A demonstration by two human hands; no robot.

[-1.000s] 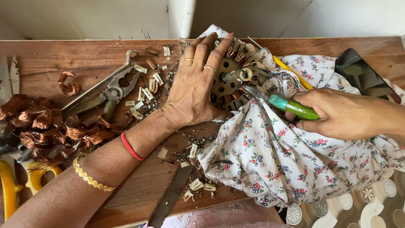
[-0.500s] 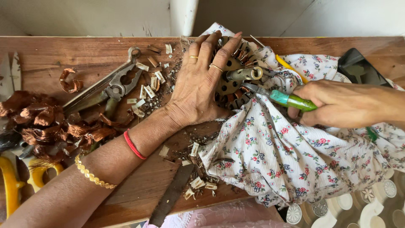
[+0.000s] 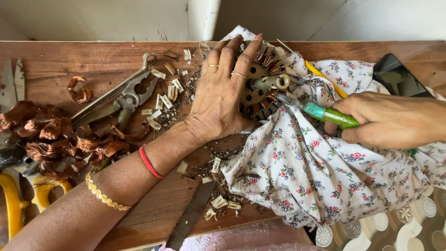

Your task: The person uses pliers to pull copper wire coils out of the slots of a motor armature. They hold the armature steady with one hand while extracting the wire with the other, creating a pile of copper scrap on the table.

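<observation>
My left hand (image 3: 223, 95) presses flat, fingers spread, on a round brown motor stator (image 3: 255, 88) with a short metal shaft, which rests on a white floral cloth (image 3: 316, 172). My right hand (image 3: 390, 121) grips the green handle of a tool (image 3: 330, 115). Its metal tip points left into the stator's slots, just right of the left hand's palm. Two rings, a red bangle and a gold bangle sit on the left hand and arm. Much of the stator is hidden under my left hand.
On the wooden board (image 3: 93, 56), a pile of copper wire coils (image 3: 51, 135) lies at left beside metal pliers (image 3: 125, 100). Yellow-handled cutters (image 3: 18, 200) are at the lower left. Insulation scraps (image 3: 167, 93) litter the middle, a dark flat file (image 3: 190, 216) lies at the front edge, and a black object (image 3: 399, 76) sits far right.
The view has shifted slightly. My left hand stays on the stator, its fingers now a little straighter. My right hand has drawn the green-handled tool slightly right and lower.
</observation>
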